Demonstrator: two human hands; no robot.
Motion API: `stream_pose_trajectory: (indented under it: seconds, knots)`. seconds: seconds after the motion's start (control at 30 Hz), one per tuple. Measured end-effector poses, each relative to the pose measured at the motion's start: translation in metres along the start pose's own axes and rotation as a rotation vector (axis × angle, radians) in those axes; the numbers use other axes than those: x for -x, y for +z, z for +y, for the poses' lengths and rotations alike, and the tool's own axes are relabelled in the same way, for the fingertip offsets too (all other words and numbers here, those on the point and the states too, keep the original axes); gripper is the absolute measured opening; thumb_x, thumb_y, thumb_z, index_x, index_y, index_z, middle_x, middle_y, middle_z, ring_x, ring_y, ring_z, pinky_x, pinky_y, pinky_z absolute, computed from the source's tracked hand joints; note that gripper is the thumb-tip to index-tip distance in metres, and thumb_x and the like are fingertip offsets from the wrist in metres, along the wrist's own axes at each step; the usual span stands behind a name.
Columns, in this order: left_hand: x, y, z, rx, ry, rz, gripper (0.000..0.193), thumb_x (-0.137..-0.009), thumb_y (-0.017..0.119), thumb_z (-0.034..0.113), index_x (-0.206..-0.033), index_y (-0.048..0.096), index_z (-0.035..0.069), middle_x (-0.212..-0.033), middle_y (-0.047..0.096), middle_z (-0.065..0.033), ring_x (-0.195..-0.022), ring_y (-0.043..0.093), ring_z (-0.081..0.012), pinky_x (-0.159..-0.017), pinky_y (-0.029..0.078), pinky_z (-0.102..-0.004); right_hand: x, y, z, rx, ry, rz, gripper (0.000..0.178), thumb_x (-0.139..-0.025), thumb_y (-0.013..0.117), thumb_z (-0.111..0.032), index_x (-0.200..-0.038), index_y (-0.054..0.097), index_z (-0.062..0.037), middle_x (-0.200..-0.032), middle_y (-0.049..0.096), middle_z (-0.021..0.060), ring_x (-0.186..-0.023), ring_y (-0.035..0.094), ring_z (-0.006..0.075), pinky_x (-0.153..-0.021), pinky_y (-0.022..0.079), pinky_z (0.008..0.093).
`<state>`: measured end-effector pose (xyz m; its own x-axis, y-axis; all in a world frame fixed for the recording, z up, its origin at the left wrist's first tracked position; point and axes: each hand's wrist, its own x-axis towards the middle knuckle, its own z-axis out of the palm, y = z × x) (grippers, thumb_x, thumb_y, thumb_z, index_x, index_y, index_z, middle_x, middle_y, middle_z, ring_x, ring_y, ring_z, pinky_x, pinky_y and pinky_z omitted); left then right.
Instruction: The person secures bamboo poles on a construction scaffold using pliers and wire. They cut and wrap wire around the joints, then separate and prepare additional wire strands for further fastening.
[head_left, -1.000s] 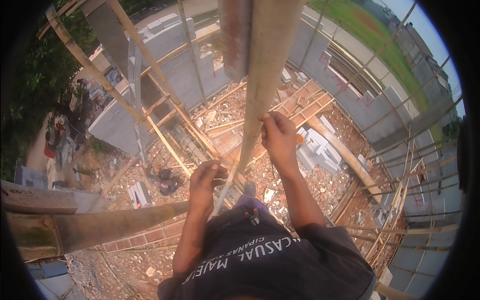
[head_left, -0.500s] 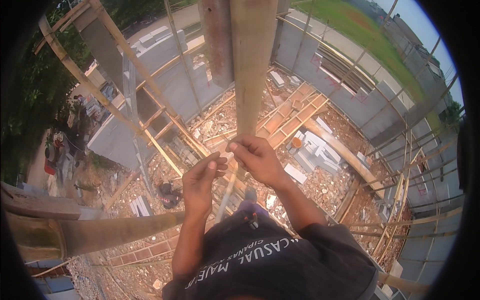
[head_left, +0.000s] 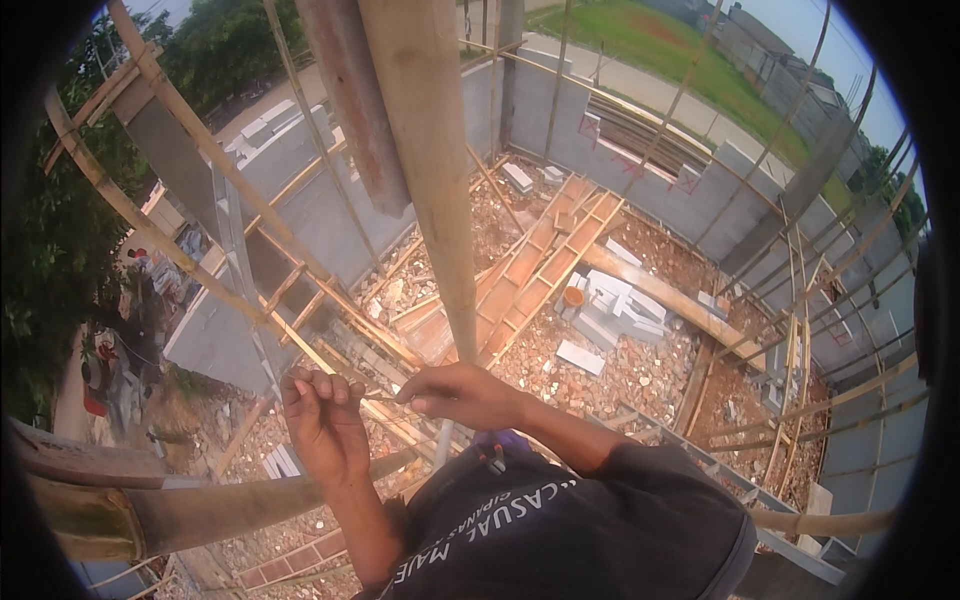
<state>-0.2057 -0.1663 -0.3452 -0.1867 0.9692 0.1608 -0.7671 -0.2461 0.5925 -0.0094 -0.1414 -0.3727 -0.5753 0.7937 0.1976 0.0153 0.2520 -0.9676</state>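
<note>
Low in front of my chest, both hands are close together with a short gap between them. My right hand (head_left: 465, 393) pinches one end of a thin strand (head_left: 382, 398), which looks like wire, though it is too fine to be sure. The other end runs to my left hand (head_left: 325, 420), whose palm faces up with the fingers curled against the thumb. Just beyond my hands, a thick upright bamboo pole (head_left: 425, 180) rises out of the top of the view. Beside it on the left hangs a rough reddish-brown beam (head_left: 355, 110).
Far below lies a rubble-strewn floor with ladder-like wooden panels (head_left: 545, 265), pale blocks (head_left: 625, 305) and an orange bucket (head_left: 573, 297). A thick bamboo pole (head_left: 230, 505) crosses at lower left. Bamboo scaffolding (head_left: 160, 220) stands left, and grey block walls (head_left: 640, 170) enclose the space.
Both hands have moved left and down in the view, and my right hand has turned to point left. My left fingers have curled in. The view has shifted, so the upright pole appears farther left.
</note>
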Motion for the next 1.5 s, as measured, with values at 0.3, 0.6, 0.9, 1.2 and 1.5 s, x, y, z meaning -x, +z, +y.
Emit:
stream_pose_trajectory:
  seconds: [0.3, 0.6, 0.9, 1.2, 1.5]
  knots:
    - [-0.024, -0.016, 0.010, 0.355, -0.168, -0.011, 0.012, -0.102, 0.046, 0.006, -0.110, 0.049, -0.002, -0.081, 0.043, -0.0042, -0.069, 0.037, -0.0130, -0.055, 0.034, -0.0243, 0.011, 0.033, -0.020, 0.321, -0.221, 0.035, 0.026, -0.092, 0.060, -0.011, -0.115, 0.061, 0.0008, -0.087, 0.064, 0.0192, -0.082, 0.065, 0.0383, -0.070, 0.051, 0.0458]
    - [-0.021, -0.002, 0.064, 0.494, 0.063, -0.189, 0.010, -0.103, 0.041, 0.005, -0.109, 0.045, -0.002, -0.080, 0.038, -0.0049, -0.069, 0.032, -0.0131, -0.054, 0.028, -0.0260, -0.004, 0.015, 0.000, 0.448, -0.551, 0.163, 0.021, -0.086, 0.067, -0.005, -0.106, 0.068, -0.0013, -0.072, 0.057, 0.0082, -0.063, 0.059, 0.0233, -0.054, 0.047, 0.0352]
    - [0.021, 0.019, 0.138, 0.343, 0.349, -0.368, 0.005, -0.103, 0.041, 0.005, -0.103, 0.043, 0.001, -0.078, 0.036, -0.0022, -0.065, 0.030, -0.0100, -0.049, 0.025, -0.0242, 0.034, -0.006, 0.069, 0.148, -0.294, -0.211, 0.015, -0.087, 0.065, -0.008, -0.099, 0.066, 0.0010, -0.078, 0.063, 0.0141, -0.071, 0.063, 0.0306, -0.062, 0.048, 0.0401]
    - [0.029, 0.012, 0.156, 0.239, 0.516, -0.313, 0.009, -0.102, 0.042, 0.004, -0.096, 0.047, -0.001, -0.074, 0.035, -0.0014, -0.065, 0.031, -0.0096, -0.045, 0.025, -0.0236, 0.091, 0.008, 0.093, 0.230, -0.118, -0.160, 0.012, -0.091, 0.061, -0.014, -0.094, 0.063, -0.0021, -0.078, 0.062, 0.0149, -0.070, 0.062, 0.0354, -0.066, 0.049, 0.0442]
    - [-0.007, 0.025, 0.108, 0.129, 0.382, -0.198, 0.013, -0.103, 0.046, 0.010, -0.102, 0.049, -0.003, -0.074, 0.039, -0.0030, -0.065, 0.031, -0.0107, -0.048, 0.027, -0.0241, 0.098, -0.046, 0.119, 0.460, 0.164, 0.163, 0.022, -0.094, 0.062, -0.019, -0.081, 0.064, -0.0015, -0.058, 0.053, 0.0145, -0.054, 0.057, 0.0294, -0.052, 0.043, 0.0372]
